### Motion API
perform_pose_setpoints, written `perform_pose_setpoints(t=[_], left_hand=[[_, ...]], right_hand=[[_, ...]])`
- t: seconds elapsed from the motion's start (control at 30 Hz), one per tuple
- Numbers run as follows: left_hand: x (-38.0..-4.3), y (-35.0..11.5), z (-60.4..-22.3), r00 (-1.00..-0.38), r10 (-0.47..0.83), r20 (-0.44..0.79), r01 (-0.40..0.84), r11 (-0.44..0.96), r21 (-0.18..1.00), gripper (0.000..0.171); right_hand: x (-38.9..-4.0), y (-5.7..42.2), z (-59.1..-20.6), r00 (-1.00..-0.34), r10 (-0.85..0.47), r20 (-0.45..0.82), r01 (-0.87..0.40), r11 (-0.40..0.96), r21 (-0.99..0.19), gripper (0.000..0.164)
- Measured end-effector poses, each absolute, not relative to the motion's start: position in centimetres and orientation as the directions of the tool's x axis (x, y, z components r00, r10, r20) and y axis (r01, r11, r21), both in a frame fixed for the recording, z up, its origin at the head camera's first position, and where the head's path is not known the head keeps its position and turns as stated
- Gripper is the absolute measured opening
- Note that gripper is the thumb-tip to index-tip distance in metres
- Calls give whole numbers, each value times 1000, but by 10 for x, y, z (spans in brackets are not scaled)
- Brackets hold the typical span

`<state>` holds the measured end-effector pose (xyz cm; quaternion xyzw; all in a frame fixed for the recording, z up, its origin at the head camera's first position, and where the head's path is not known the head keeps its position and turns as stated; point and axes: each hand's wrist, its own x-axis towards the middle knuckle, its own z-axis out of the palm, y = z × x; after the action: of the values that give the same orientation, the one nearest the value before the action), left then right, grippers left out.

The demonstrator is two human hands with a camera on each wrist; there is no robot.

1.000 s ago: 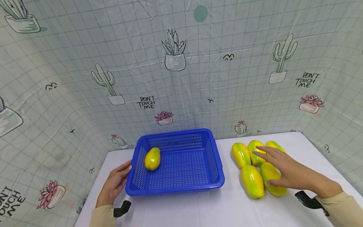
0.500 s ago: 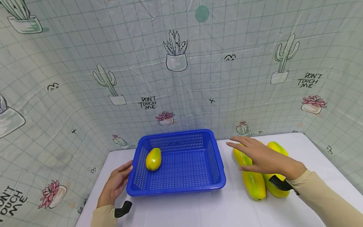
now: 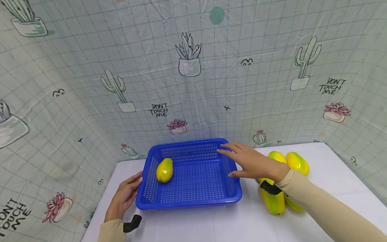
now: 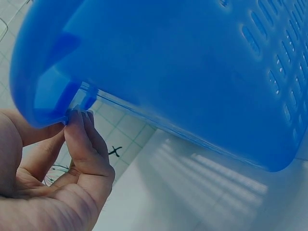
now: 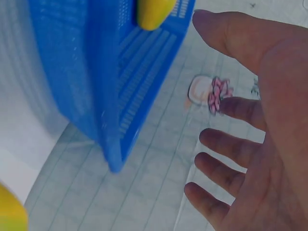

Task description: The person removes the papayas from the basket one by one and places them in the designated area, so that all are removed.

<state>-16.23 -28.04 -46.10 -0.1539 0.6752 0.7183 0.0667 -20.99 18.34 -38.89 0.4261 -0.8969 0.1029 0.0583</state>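
A blue plastic basket (image 3: pixel 193 202) stands on the table, its slotted side also showing in the left wrist view. My left hand (image 3: pixel 124 195) grips the basket's left rim; in the left wrist view the fingers (image 4: pixel 91 154) curl under the edge. One yellow-green papaya (image 3: pixel 165 170) lies inside, toward the left wall. Over the basket's right rim hovers my right hand (image 3: pixel 254 163), holding nothing, its fingers (image 5: pixel 231 144) spread and apart from the basket in the right wrist view. Several more papayas (image 3: pixel 297 163) lie on the table to the right, partly hidden by the right forearm.
White cloth covers the table (image 3: pixel 193 225). A grid-patterned curtain (image 3: pixel 205 87) with cactus drawings rises close behind the basket and along both sides. Black wrist devices (image 3: pixel 132 223) sit at both sleeves.
My right hand has moved left, from above the papayas to the basket's right rim, with nothing in it. The left hand stays on the basket, which has not visibly moved.
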Motion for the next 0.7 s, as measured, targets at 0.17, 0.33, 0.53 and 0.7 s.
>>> perform_pose_setpoints(t=[0.17, 0.33, 0.53, 0.7], left_hand=[[-163, -280, -461, -942, -115, -314, -307, -76, 949, 57], [-163, -280, -461, -942, -114, -314, -308, -70, 949, 57], [-162, -279, -460, -944, -109, -311, -304, -70, 950, 57], [-163, -279, -460, -944, -115, -309, -303, -70, 951, 56]], right_hand=[[-218, 162, -390, -622, -763, 176, -783, 605, -145, 82], [-223, 139, -391, -612, -773, 168, -790, 590, -164, 83], [-230, 113, -394, -613, -779, 132, -787, 588, -188, 85], [-237, 92, -401, -605, -788, 113, -791, 579, -198, 84]])
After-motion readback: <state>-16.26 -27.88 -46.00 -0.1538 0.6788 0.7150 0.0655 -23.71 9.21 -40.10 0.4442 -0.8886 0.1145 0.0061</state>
